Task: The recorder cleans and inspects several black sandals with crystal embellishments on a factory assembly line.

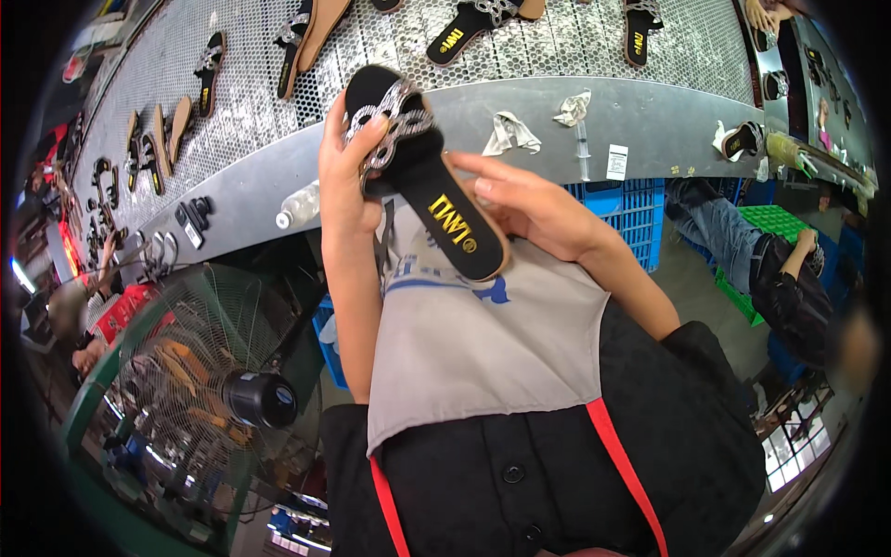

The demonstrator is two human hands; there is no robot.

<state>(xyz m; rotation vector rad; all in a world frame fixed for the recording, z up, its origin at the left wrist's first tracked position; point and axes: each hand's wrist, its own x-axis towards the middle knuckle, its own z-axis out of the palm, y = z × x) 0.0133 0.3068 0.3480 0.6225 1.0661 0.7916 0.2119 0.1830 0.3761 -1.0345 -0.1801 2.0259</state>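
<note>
A black slide sandal [432, 176] with a silver braided strap is held up in front of my apron, toe pointing up and away. My left hand [351, 158] grips it at the toe end, the thumb pressed on the strap and the fingers behind the sole. Along the right edge of the sandal, near its middle, lies my right hand [534, 204], fingers stretched out toward the insole edge. The fingertips seem to touch the side of the sole. Yellow printing marks the heel of the insole.
Beyond a metal ledge [668, 107], a perforated conveyor [371, 42] carries several sandals. On the ledge are crumpled cloths [510, 135], a syringe [582, 148], a white label [616, 161] and a clear bottle [299, 206]. A large fan [260, 399] stands at left; blue crates [640, 218] are underneath. Other people work nearby.
</note>
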